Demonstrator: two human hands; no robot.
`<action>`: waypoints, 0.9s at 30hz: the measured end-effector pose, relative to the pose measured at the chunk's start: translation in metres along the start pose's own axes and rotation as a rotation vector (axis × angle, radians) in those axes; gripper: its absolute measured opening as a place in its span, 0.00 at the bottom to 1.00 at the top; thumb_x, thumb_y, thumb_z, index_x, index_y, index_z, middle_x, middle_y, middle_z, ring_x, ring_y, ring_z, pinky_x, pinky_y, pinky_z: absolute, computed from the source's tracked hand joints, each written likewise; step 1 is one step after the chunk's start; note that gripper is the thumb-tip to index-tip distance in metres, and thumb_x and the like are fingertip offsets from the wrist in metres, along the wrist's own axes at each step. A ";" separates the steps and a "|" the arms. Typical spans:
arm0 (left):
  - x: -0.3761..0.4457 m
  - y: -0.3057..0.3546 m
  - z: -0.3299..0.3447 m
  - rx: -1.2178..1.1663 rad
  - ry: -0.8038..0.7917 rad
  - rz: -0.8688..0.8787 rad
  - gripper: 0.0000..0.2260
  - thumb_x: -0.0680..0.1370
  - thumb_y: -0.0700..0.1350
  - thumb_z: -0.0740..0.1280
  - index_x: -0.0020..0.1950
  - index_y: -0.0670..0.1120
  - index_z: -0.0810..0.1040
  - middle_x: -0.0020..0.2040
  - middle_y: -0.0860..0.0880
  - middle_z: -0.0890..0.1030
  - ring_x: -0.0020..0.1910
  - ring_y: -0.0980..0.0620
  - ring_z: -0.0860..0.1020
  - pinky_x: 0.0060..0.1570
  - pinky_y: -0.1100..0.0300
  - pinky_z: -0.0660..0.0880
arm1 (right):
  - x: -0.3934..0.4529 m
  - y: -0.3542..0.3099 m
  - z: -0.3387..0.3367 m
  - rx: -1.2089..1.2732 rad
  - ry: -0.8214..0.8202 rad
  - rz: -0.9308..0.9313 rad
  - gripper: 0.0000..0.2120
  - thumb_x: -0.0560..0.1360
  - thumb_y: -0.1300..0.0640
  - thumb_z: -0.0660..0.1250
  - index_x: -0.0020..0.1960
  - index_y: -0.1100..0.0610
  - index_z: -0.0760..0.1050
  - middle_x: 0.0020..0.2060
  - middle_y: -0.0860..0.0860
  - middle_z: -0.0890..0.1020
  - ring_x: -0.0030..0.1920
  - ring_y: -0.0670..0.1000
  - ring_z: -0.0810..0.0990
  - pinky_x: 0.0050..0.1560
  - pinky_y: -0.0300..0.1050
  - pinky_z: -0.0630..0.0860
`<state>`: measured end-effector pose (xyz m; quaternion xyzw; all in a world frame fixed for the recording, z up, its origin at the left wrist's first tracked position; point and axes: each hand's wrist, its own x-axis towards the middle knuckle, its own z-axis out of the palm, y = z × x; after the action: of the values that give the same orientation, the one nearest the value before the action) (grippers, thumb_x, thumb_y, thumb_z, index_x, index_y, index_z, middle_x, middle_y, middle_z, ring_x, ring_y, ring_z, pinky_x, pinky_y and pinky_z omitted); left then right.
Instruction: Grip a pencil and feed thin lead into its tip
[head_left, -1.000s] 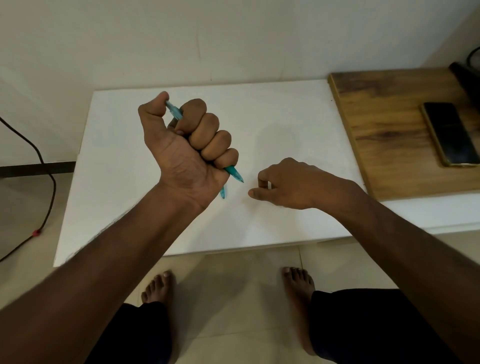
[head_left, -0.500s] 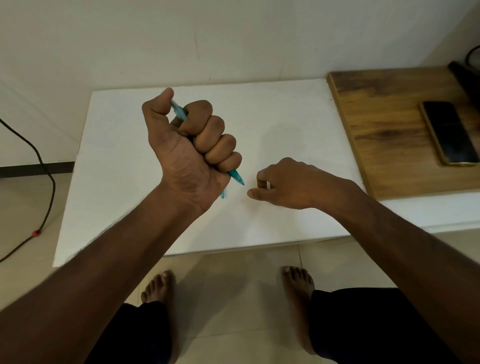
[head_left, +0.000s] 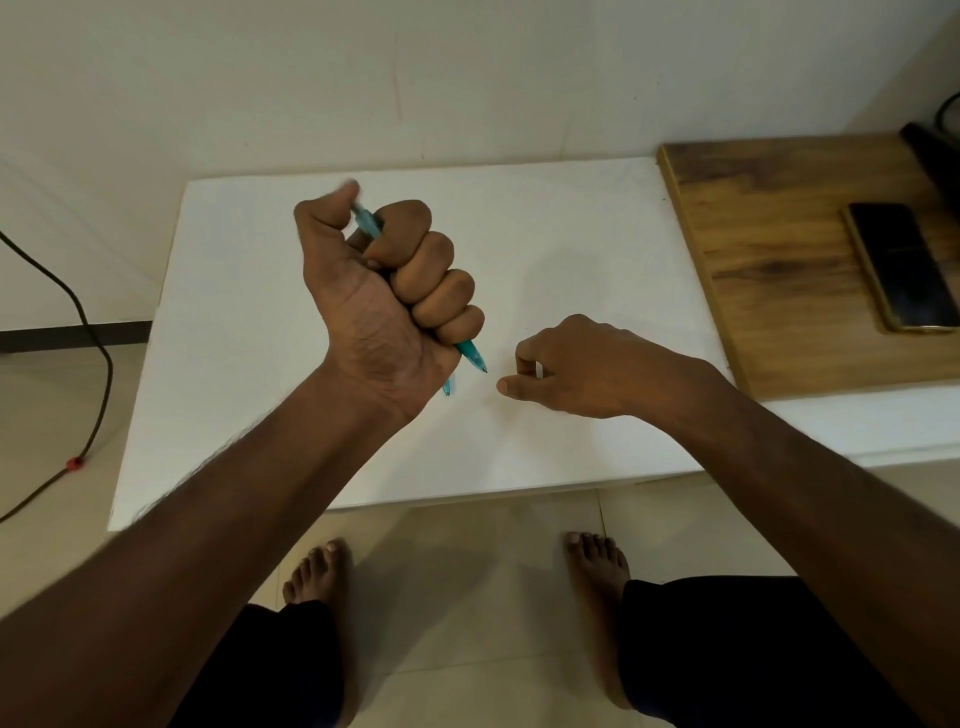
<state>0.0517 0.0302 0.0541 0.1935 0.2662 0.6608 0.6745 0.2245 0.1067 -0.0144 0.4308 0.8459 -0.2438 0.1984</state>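
My left hand (head_left: 387, 301) is raised over the white table (head_left: 571, 234) and grips a teal pen (head_left: 470, 357) in a fist. The pen's tip points down and to the right, and its top end (head_left: 363, 217) sticks out beside my blurred thumb. A second small teal piece (head_left: 448, 387) shows just below that hand on the table; most of it is hidden. My right hand (head_left: 576, 366) rests on the table a little right of the pen tip, fingers loosely curled, with nothing visible in it.
A wooden board (head_left: 789, 260) lies on the table's right end with a dark phone (head_left: 901, 267) on it. A black cable (head_left: 78, 312) with a red mark runs down the wall and floor at left. My bare feet stand on the tiled floor (head_left: 467, 571) below.
My left fist with the pen has shifted slightly and the thumb has moved at the pen's top end, now blurred. My right hand has stayed in place.
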 end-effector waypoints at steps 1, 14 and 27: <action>0.000 0.000 0.000 0.007 0.001 0.000 0.21 0.82 0.59 0.43 0.31 0.51 0.51 0.26 0.54 0.49 0.25 0.53 0.46 0.28 0.64 0.46 | 0.000 0.000 0.000 0.002 0.002 -0.001 0.23 0.81 0.32 0.61 0.51 0.50 0.79 0.41 0.48 0.81 0.43 0.51 0.82 0.49 0.52 0.81; -0.001 0.001 0.000 0.002 -0.018 0.007 0.20 0.81 0.59 0.45 0.31 0.51 0.51 0.26 0.54 0.49 0.25 0.53 0.46 0.28 0.64 0.46 | -0.001 0.000 0.000 -0.005 0.006 -0.002 0.23 0.81 0.32 0.61 0.51 0.51 0.79 0.41 0.48 0.81 0.42 0.51 0.82 0.47 0.51 0.80; -0.002 0.000 0.004 0.098 -0.022 0.017 0.18 0.75 0.59 0.50 0.31 0.51 0.51 0.26 0.53 0.49 0.25 0.53 0.46 0.28 0.64 0.45 | -0.001 0.001 0.001 0.008 0.021 -0.021 0.23 0.82 0.32 0.61 0.51 0.51 0.80 0.40 0.48 0.81 0.42 0.51 0.82 0.42 0.48 0.77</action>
<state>0.0537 0.0288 0.0577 0.2358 0.2890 0.6506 0.6615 0.2258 0.1060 -0.0150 0.4250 0.8515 -0.2448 0.1852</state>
